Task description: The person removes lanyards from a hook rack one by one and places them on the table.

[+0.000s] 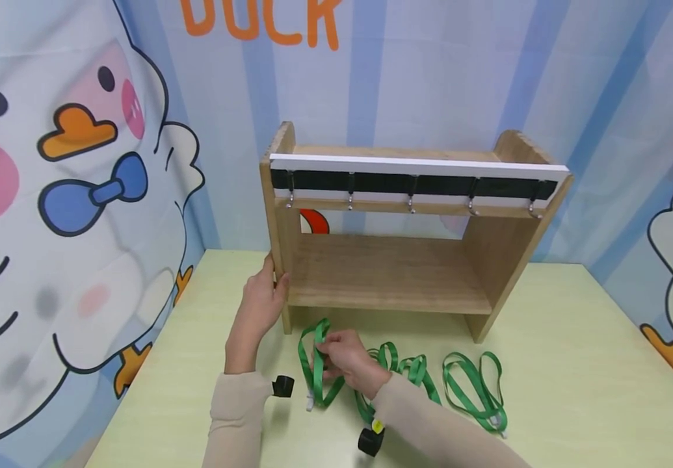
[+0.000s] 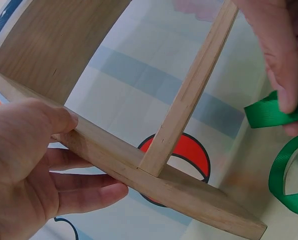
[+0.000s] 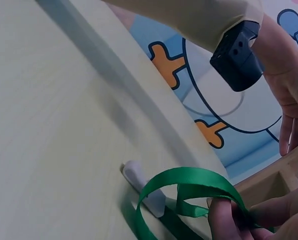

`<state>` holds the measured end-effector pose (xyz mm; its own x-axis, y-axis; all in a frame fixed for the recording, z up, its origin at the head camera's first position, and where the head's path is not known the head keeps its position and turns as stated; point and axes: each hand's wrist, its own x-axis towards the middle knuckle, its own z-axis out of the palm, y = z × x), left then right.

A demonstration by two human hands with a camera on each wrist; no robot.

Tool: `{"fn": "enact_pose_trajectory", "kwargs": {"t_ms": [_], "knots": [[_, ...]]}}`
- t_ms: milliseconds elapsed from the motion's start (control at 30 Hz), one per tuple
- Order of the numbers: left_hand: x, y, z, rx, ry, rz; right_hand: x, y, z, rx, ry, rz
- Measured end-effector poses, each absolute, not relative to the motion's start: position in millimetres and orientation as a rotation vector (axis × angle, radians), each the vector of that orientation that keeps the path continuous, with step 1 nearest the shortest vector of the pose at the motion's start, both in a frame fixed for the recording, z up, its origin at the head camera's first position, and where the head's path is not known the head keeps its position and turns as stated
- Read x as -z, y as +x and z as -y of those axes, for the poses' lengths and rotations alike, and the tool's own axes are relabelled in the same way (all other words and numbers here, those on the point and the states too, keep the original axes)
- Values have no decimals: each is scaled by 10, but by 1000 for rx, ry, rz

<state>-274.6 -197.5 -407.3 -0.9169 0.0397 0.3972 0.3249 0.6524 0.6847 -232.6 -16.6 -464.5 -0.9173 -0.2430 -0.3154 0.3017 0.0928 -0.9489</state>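
My left hand (image 1: pixel 259 304) grips the left side panel of a wooden shelf (image 1: pixel 383 270); in the left wrist view the thumb lies on one face and the fingers reach round the other. My right hand (image 1: pixel 352 361) pinches a looped green lanyard (image 2: pixel 266 114) between thumb and fingers, just in front of the shelf's left foot. A pale plastic clip (image 3: pixel 144 190) hangs at the lanyard's lower end, close over the table. Several metal hooks (image 1: pixel 411 203) line the black strip (image 1: pixel 383 184) across the shelf's upper front.
More green lanyards (image 1: pixel 418 370) lie bunched beside and partly behind my right hand. Another green lanyard (image 1: pixel 471 390) lies looped farther right on the pale table (image 1: pixel 570 338). A printed duck curtain (image 1: pixel 430 78) hangs behind the shelf and along both sides.
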Motion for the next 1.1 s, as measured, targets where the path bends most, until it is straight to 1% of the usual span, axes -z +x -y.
{"fn": "enact_pose_trajectory", "kwargs": {"t_ms": [233,667,1100], "knots": [[4071,-2749,1959,1157,-274,2541,4674,-2308,162,1865,80,-2056],[4039,-2718,1958,1157,-256,2560,4643,-2235,71,1855,41,-2101],[4032,-2734,1952,1160,-251,2560,4401,-2160,-154,1832,-17,-2198]]}}
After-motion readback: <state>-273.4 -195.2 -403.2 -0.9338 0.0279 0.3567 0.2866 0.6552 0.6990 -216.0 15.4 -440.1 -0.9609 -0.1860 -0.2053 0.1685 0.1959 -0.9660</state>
